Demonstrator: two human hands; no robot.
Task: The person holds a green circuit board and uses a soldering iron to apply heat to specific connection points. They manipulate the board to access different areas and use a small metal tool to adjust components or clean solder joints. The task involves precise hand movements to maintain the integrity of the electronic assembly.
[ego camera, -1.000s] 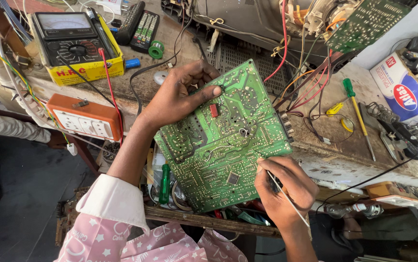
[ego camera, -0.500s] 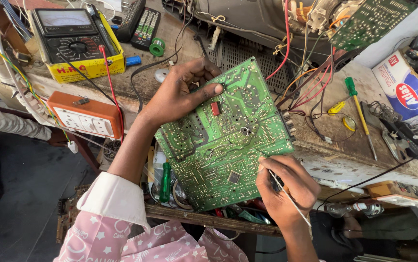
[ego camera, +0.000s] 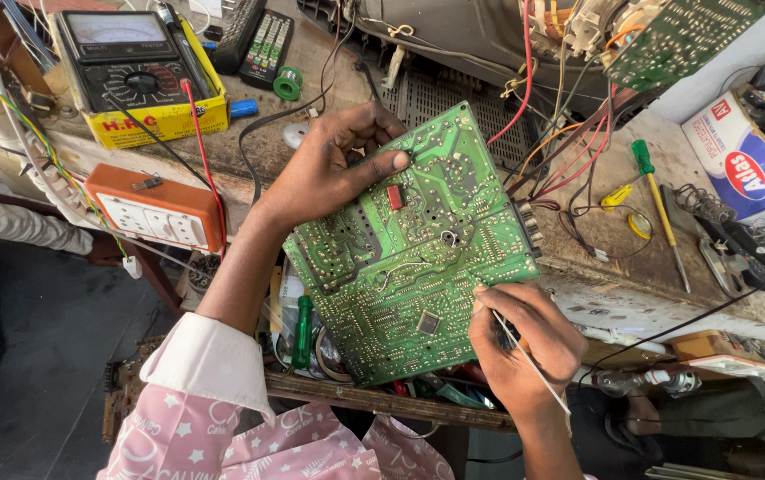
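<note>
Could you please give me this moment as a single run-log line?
left hand: grips green circuit board top edge | right hand: holds thin tool at board's lower right edge | board: tilted above workbench

Thin tool (ego camera: 529, 360) tip hidden under right hand (ego camera: 525, 342); circuit board (ego camera: 409, 258) corner concealed beneath left hand (ego camera: 334, 164).

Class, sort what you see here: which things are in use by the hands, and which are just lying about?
In use: green circuit board, left hand, right hand, thin probe.

Lying about: analog multimeter, orange socket box, green-handled screwdriver, remote control.
</note>
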